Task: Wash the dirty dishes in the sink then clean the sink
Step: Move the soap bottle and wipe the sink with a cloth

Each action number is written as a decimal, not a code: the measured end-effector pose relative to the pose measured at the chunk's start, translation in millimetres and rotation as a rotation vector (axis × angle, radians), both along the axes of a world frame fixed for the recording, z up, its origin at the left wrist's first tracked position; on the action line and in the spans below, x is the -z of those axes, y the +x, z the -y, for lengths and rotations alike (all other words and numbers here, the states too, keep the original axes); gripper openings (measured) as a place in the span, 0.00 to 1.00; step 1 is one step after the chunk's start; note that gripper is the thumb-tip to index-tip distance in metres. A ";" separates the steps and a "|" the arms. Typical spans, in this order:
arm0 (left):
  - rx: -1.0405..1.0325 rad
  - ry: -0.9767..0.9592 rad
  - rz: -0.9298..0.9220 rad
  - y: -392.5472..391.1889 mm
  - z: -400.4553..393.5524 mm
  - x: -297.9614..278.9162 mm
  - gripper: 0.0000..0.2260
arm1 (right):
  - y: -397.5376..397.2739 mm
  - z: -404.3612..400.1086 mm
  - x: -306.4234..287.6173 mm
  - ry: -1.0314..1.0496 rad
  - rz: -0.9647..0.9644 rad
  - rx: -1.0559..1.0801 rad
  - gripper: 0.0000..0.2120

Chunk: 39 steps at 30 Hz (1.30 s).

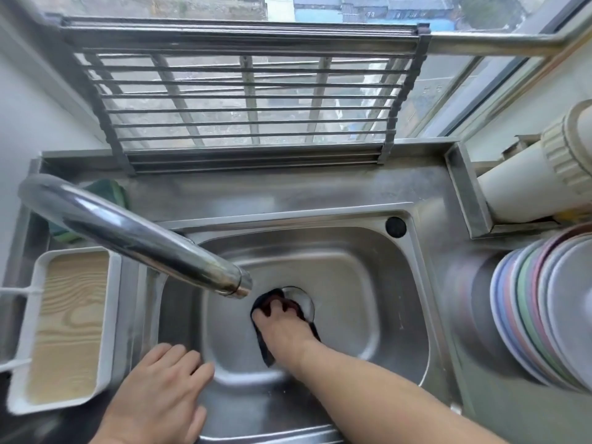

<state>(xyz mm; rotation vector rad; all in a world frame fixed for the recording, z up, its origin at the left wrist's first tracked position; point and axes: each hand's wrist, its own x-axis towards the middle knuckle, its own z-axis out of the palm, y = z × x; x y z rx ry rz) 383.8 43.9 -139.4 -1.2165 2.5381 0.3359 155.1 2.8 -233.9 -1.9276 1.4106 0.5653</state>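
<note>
A: The right hand [282,325] is clenched on a dark cloth [262,344], pressed beside the drain [301,302] at the bottom of the sink [368,277], likely so grime is scrubbed out.

B: And the left hand [160,392]?

A: It is laid flat, fingers released, on the sink's near rim, seemingly for bracing. The washed plates [538,309] are stacked on the table at right.

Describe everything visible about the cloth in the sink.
The cloth is dark, nearly black, thin and limp. It lies crumpled on the bottom of the steel sink, partly over the drain. The right hand presses on it, fingers curled into its far end. Most of it is hidden beneath the hand.
</note>
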 end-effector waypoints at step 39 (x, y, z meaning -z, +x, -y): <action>-0.010 -0.036 0.015 -3.3 1.4 -6.5 0.11 | -21.8 -11.2 -70.7 0.839 0.449 0.475 0.11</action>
